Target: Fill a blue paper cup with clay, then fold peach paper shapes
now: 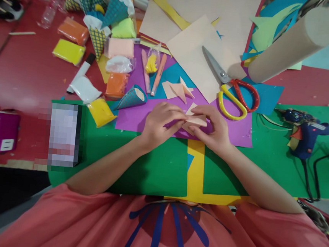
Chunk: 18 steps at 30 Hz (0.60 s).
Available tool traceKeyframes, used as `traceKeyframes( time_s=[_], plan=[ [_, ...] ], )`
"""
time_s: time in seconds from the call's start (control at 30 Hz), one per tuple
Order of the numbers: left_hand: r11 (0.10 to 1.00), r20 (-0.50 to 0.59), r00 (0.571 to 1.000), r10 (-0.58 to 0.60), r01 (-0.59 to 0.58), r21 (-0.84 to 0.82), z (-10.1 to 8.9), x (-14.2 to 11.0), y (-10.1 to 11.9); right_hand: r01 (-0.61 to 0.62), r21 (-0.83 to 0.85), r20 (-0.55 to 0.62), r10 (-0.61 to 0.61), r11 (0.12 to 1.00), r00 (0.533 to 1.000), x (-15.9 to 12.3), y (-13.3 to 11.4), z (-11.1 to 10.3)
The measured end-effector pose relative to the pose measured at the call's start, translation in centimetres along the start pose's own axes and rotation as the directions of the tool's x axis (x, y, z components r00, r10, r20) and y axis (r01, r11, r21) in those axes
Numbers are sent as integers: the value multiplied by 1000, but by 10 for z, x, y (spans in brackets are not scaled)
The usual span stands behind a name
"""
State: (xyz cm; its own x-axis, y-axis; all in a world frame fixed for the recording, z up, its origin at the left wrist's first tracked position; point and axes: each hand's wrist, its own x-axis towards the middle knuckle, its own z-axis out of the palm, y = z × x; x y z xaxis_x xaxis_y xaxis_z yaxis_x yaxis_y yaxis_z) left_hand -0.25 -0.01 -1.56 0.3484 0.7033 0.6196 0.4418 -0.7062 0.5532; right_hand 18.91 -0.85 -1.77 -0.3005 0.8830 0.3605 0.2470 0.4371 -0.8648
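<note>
Between my two hands is a small folded piece of pale peach paper (197, 121), held over a purple sheet (130, 117). My left hand (164, 120) pinches its left edge between thumb and fingertips. On the other side my right hand (216, 129) grips the paper with its thumb below and fingers above. Just beyond lie more folded peach paper pieces (177, 89). Scissors (224, 77) with one red and one yellow handle rest partly on a large peach sheet (198, 49). A blue patterned paper cone (132, 97) lies left of my left hand.
Packs of coloured clay (117, 85) and several decorated cones (119, 4) crowd the upper left. At right are a blue glue gun (307, 138) with a cord and a thick beige paper roll (292, 46). A phone (64, 134) lies on the green sheet (149, 168) at left.
</note>
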Motion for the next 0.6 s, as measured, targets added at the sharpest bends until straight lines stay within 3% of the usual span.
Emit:
traceKeyframes(
  time_s=[0.1, 0.2, 0.37, 0.6],
  plan=[
    [1000, -41, 999, -8, 9, 29, 0, 0, -1, -117, 177, -42, 126, 977, 991, 0, 2, 2],
    [999, -42, 999, -12, 13, 31, 1, 0, -2, -210, 282, 0, 219, 936, 976, 2, 3, 2],
    [1000, -58, 998, -14, 15, 23, 2, -2, -2, -335, 341, 102, 320, 879, 942, 4, 0, 3],
    [997, -2, 999, -47, 47, -61, 0, -1, 1, -368, 362, 106, 354, 857, 929, 5, -3, 3]
  ],
)
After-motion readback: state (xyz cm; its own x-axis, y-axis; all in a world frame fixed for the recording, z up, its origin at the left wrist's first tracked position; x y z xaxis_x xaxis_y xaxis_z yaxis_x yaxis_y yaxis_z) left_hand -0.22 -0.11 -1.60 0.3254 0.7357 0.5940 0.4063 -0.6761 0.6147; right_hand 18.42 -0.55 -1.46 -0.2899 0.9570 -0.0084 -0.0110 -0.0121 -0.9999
